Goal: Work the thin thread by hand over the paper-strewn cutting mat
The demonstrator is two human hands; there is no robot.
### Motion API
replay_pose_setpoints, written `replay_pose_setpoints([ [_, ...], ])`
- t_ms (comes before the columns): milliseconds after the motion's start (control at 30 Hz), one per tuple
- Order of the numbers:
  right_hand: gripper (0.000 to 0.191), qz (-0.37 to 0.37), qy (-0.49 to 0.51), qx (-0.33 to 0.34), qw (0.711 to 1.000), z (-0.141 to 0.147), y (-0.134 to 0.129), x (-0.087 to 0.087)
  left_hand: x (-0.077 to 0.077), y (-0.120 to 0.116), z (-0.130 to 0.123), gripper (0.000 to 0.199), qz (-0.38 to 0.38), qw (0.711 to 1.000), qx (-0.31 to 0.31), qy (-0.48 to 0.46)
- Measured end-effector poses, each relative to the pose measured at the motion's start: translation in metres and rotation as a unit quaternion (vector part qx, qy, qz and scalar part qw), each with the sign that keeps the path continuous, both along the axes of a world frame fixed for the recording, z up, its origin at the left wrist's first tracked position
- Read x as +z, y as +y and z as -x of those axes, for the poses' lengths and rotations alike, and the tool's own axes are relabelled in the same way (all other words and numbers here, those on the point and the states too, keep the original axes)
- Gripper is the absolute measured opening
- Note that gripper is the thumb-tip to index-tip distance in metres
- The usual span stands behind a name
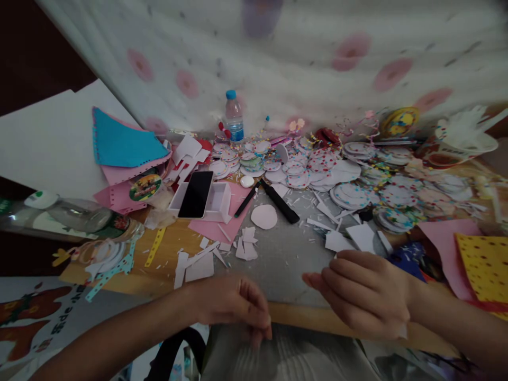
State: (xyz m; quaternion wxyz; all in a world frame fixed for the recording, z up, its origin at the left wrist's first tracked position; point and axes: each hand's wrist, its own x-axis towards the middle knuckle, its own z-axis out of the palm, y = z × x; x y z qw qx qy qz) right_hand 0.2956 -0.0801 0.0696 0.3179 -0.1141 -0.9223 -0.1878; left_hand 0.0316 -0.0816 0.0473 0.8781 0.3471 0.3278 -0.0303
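My left hand [238,304] is over the table's front edge, its fingers curled together and blurred; whether something small is between them cannot be made out. To the right, my right hand [363,291] has curled fingers above the grey mat, with a tiny pale bit showing beneath the palm. A round white paper disc [264,217] lies on the grey mat [278,264]. Beside it rest a black cutter [280,203] and a dark pen [246,199]. White paper scraps [246,244] lie between the disc and my left hand.
Many decorated paper discs [353,196] cover the back right. A phone [196,194] leans on a white box [219,202]. A water bottle [234,117] stands at the back. Large bottles [79,217] lie left. Yellow and pink sheets [482,264] are at right.
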Motion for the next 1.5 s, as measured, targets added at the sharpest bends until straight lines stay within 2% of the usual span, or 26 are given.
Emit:
replay_pose_setpoints([
  [67, 0.012, 0.05, -0.007, -0.012, 0.999, -0.001, 0.004, -0.003, 0.008, 0.003, 0.0, 0.031, -0.148, 0.988, 0.018, 0.049],
  [100, 0.01, 0.112, -0.012, -0.025, 0.993, -0.002, 0.006, -0.005, 0.013, 0.006, 0.002, 0.026, -0.261, 0.96, 0.034, 0.092],
  [133, 0.011, 0.198, -0.016, -0.041, 0.979, -0.002, 0.008, -0.008, 0.017, 0.009, 0.004, 0.022, -0.388, 0.91, 0.047, 0.137],
  [167, 0.014, 0.302, -0.018, -0.056, 0.951, -0.002, 0.01, -0.01, 0.021, 0.012, 0.006, 0.02, -0.514, 0.838, 0.054, 0.172],
  [200, 0.019, 0.415, -0.016, -0.068, 0.907, -0.002, 0.011, -0.012, 0.024, 0.015, 0.009, 0.018, -0.63, 0.752, 0.051, 0.188],
  [233, 0.022, 0.528, -0.008, -0.069, 0.846, -0.001, 0.012, -0.014, 0.027, 0.017, 0.012, 0.018, -0.726, 0.66, 0.039, 0.187],
  [300, 0.027, 0.724, 0.013, -0.042, 0.688, 0.003, 0.013, -0.016, 0.031, 0.018, 0.016, 0.022, -0.858, 0.489, -0.001, 0.154],
  [367, 0.035, 0.846, 0.033, -0.011, 0.531, 0.007, 0.015, -0.019, 0.035, 0.018, 0.018, 0.025, -0.924, 0.357, -0.038, 0.131],
  [400, 0.037, 0.881, 0.04, -0.003, 0.471, 0.009, 0.016, -0.021, 0.037, 0.016, 0.018, 0.024, -0.941, 0.31, -0.054, 0.127],
  [433, 0.036, 0.903, 0.046, -0.001, 0.428, 0.011, 0.016, -0.023, 0.039, 0.015, 0.018, 0.024, -0.951, 0.275, -0.067, 0.126],
  [500, 0.032, 0.924, 0.053, -0.001, 0.38, 0.014, 0.017, -0.029, 0.043, 0.012, 0.017, 0.024, -0.959, 0.236, -0.088, 0.127],
  [600, 0.03, 0.94, 0.06, 0.011, 0.336, 0.015, 0.017, -0.038, 0.045, 0.009, 0.018, 0.028, -0.963, 0.209, -0.107, 0.133],
  [667, 0.03, 0.944, 0.063, 0.006, 0.322, 0.015, 0.017, -0.041, 0.044, 0.008, 0.019, 0.028, -0.964, 0.201, -0.112, 0.13],
  [733, 0.032, 0.939, 0.068, -0.01, 0.337, 0.016, 0.017, -0.042, 0.042, 0.007, 0.021, 0.026, -0.964, 0.203, -0.117, 0.124],
  [800, 0.032, 0.922, 0.065, -0.026, 0.382, 0.017, 0.016, -0.04, 0.04, 0.007, 0.021, 0.025, -0.964, 0.207, -0.117, 0.12],
  [1000, 0.026, 0.834, 0.041, -0.066, 0.546, 0.017, 0.012, -0.025, 0.037, 0.008, 0.018, 0.025, -0.957, 0.246, -0.092, 0.121],
  [1067, 0.024, 0.779, 0.026, -0.078, 0.622, 0.015, 0.01, -0.022, 0.035, 0.008, 0.017, 0.023, -0.951, 0.273, -0.074, 0.12],
  [1100, 0.023, 0.738, 0.014, -0.08, 0.67, 0.013, 0.009, -0.02, 0.034, 0.008, 0.016, 0.023, -0.945, 0.299, -0.062, 0.12],
  [1167, 0.019, 0.624, -0.017, -0.075, 0.778, 0.009, 0.007, -0.017, 0.032, 0.008, 0.016, 0.023, -0.915, 0.385, -0.024, 0.12],
  [1200, 0.019, 0.548, -0.033, -0.067, 0.833, 0.007, 0.006, -0.015, 0.032, 0.008, 0.015, 0.023, -0.886, 0.447, 0.0, 0.124],
  [1267, 0.021, 0.376, -0.06, -0.046, 0.923, 0.004, 0.005, -0.008, 0.032, 0.009, 0.014, 0.021, -0.787, 0.599, 0.046, 0.142],
  [1300, 0.022, 0.297, -0.07, -0.034, 0.952, 0.003, 0.004, -0.004, 0.033, 0.01, 0.014, 0.021, -0.714, 0.682, 0.06, 0.149],
  [1367, 0.023, 0.188, -0.081, -0.011, 0.979, 0.001, 0.003, 0.007, 0.032, 0.011, 0.012, 0.019, -0.516, 0.843, 0.066, 0.14],
  [1400, 0.022, 0.162, -0.084, -0.001, 0.983, 0.0, 0.003, 0.012, 0.031, 0.011, 0.012, 0.019, -0.397, 0.908, 0.064, 0.121],
  [1433, 0.021, 0.147, -0.087, 0.004, 0.985, -0.001, 0.003, 0.016, 0.028, 0.011, 0.011, 0.02, -0.279, 0.953, 0.063, 0.096],
  [1500, 0.025, 0.123, -0.093, 0.009, 0.988, -0.002, 0.003, 0.021, 0.021, 0.008, 0.01, 0.023, -0.095, 0.993, 0.061, 0.043],
])
